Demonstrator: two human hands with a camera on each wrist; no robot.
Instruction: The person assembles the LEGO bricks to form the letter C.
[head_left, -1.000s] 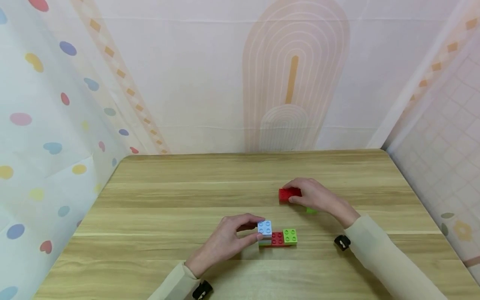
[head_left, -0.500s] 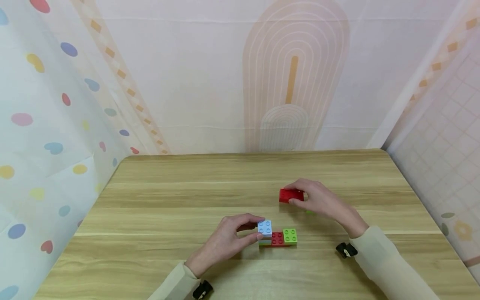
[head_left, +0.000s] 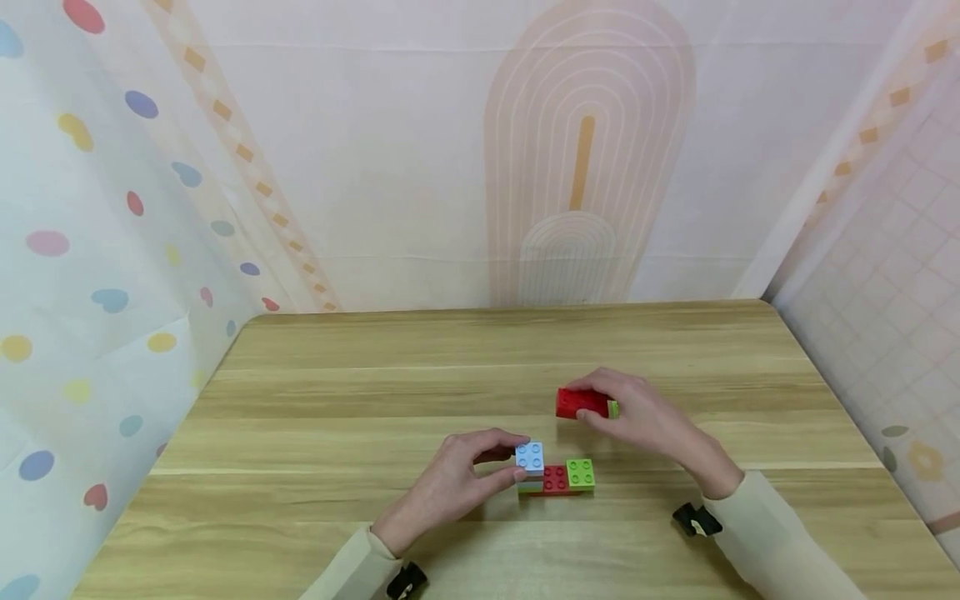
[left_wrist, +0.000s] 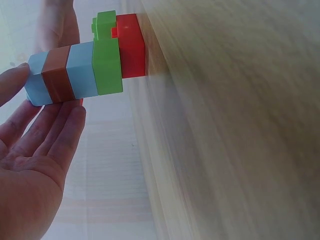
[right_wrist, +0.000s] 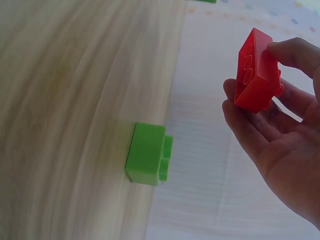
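Note:
My left hand (head_left: pixel 453 483) pinches the top light blue brick (head_left: pixel 529 456) of a small stack between thumb and fingers. In the left wrist view, beneath that brick come a brown brick (left_wrist: pixel 58 75), another light blue one (left_wrist: pixel 81 70) and a green brick (left_wrist: pixel 107 67), all on a red base brick (left_wrist: pixel 131 45). A second green brick (head_left: pixel 581 473) tops the base's right end. Raised off the table, a loose red brick (right_wrist: pixel 259 72) is held by my right hand (head_left: pixel 645 417), its hollow underside showing in the right wrist view.
A single green brick (right_wrist: pixel 145 154) stands on the wooden table (head_left: pixel 360 392) beside my right hand, mostly covered by that hand in the head view. Patterned cloth (head_left: pixel 375 167) hangs behind the table and along its sides.
My right hand has lifted the red brick off the table and tilted it, coming slightly nearer to me. My left hand stays on the stack.

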